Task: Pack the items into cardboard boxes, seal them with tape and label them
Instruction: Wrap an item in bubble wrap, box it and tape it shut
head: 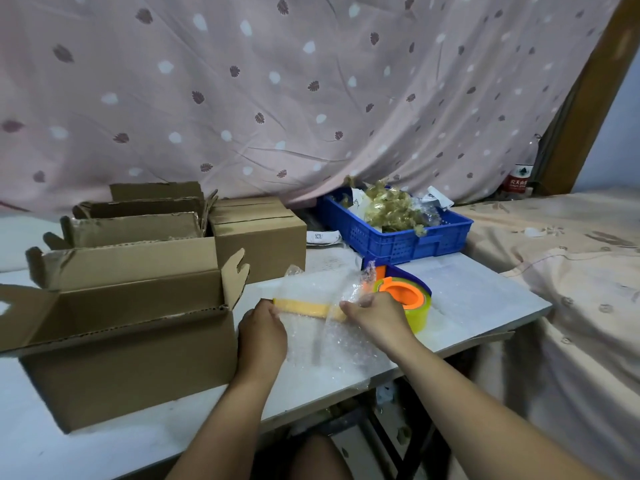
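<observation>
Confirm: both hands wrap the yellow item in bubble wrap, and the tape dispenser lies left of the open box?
No. The head view shows the tape dispenser right of the open box, beside the right hand. The left hand and right hand do wrap the yellow item in bubble wrap.

Dim, soft indoor light, slight overall blur, wide-angle bending at the edges.
</observation>
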